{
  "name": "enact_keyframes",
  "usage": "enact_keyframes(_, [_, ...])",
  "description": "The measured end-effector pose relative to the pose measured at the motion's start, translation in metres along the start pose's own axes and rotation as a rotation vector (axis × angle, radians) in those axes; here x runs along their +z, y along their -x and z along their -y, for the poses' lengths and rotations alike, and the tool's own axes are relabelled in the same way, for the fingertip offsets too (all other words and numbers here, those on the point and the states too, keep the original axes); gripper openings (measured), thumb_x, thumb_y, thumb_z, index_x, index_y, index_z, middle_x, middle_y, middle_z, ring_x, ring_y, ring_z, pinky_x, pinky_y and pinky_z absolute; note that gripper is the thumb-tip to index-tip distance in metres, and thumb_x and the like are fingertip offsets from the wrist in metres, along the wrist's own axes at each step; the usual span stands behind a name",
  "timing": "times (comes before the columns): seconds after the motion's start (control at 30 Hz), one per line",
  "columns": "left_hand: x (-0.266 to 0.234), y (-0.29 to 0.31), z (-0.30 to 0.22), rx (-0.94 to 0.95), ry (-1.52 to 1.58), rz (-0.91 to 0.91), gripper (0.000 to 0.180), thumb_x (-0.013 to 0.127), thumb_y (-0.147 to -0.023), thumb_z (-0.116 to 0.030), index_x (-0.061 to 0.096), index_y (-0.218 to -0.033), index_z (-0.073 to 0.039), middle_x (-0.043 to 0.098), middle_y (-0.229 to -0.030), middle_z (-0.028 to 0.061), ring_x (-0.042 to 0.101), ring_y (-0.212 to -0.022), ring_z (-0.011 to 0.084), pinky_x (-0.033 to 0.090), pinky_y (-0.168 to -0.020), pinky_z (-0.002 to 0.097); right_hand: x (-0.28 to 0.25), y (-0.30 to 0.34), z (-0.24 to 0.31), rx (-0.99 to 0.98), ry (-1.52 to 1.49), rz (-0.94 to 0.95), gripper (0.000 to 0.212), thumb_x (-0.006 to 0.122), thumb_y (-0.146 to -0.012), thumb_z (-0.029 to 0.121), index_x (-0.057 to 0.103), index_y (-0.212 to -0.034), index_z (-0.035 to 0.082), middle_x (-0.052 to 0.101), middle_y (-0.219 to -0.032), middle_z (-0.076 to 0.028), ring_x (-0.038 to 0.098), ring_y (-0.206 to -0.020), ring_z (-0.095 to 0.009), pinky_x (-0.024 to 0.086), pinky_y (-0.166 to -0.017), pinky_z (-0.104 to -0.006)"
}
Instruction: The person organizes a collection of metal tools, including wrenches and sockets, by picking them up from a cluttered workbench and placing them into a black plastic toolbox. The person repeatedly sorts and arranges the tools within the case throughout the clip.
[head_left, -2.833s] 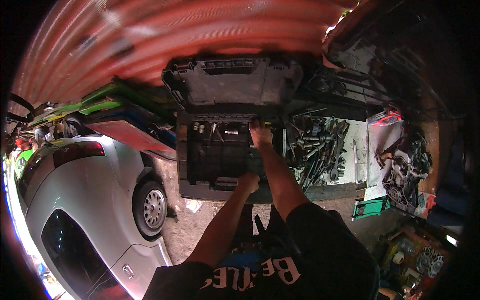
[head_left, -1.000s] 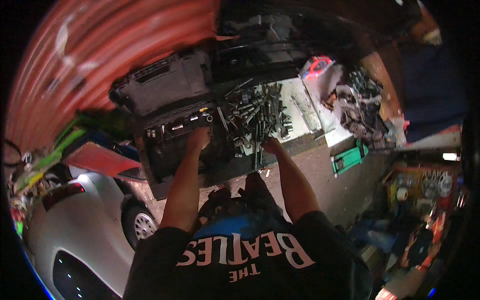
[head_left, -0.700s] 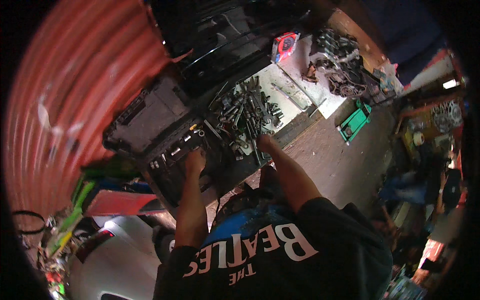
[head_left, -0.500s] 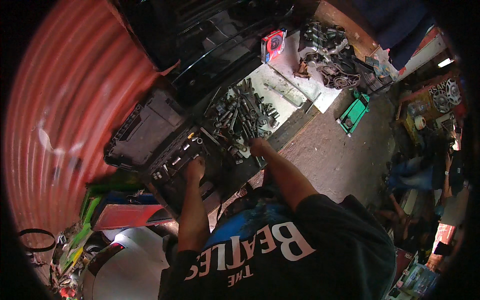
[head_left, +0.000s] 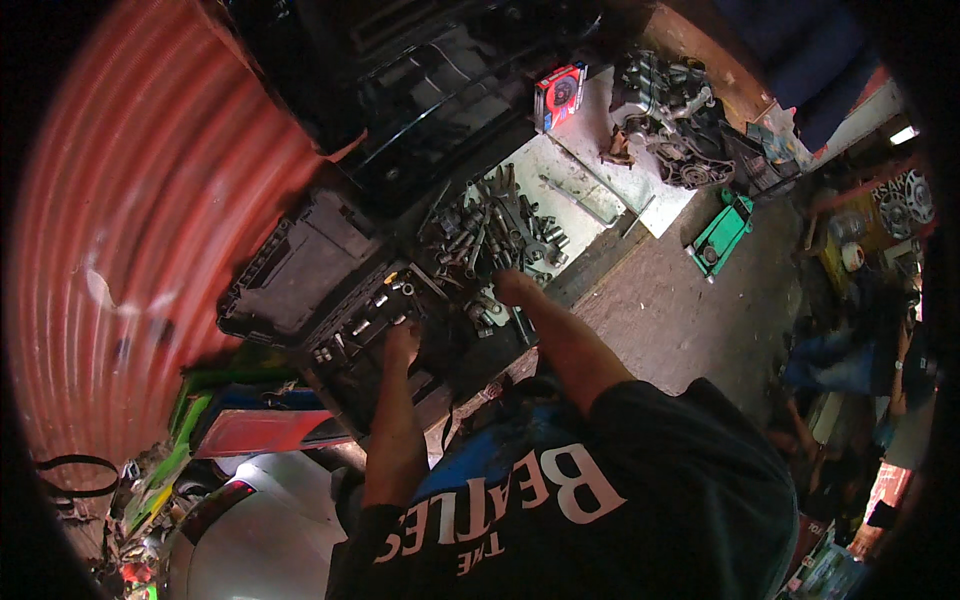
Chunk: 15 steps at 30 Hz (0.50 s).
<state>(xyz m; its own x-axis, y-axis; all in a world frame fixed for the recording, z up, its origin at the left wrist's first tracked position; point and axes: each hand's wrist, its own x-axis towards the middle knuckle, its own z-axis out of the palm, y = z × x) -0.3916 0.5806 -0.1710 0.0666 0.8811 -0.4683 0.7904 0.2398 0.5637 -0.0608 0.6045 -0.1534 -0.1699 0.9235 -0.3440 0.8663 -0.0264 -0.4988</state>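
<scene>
The case (head_left: 312,255) at ten o'clock is matt plastic; the tools (head_left: 501,228) at twelve are smooth, shiny metal. The wall (head_left: 150,240) at nine is ridged metal, the shirt (head_left: 610,530) at five matt cloth.

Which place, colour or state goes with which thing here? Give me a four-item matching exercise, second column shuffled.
Column one
1. Left hand
2. Right hand
3. Floor jack
4. Toolbox lid

Column two
A. Green, on the floor
B. At the near edge of the pile of wrenches and sockets
C. Dark, open
D. Over the toolbox base

Pairs: 1-D, 2-B, 3-A, 4-C
</scene>
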Motion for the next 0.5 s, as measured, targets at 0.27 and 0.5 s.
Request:
enact_keyframes(0.27, [0.007, 0.029, -0.098, -0.013, -0.292, 0.009, 0.031, 0.059, -0.087, -0.037, 0.066, -0.100, -0.010, 0.068, -0.087, 0.0149, 0.065, -0.082, 0.0330, 0.050, -0.070, 0.0427, -0.007, 0.010, -0.034, 0.111, 0.052, 0.146, 0.028, 0.052, -0.081, 0.024, 0.068, -0.100, 0.009, 0.066, -0.103, -0.018, 0.064, -0.097, -0.036, 0.052, -0.083, -0.0470])
enact_keyframes(0.5, [0.020, 0.015, -0.074, 0.156, -0.184, -0.145, 0.029, 0.057, -0.081, -0.013, 0.066, -0.108, -0.013, 0.067, -0.101, 0.0148, 0.064, -0.093, 0.0314, 0.051, -0.078, 0.0412, -0.026, -0.002, -0.004, 0.051, -0.044, -0.101, 0.025, 0.056, -0.080, 0.021, 0.068, -0.099, 0.012, 0.067, -0.101, -0.016, 0.064, -0.097, -0.035, 0.052, -0.083, -0.0461])
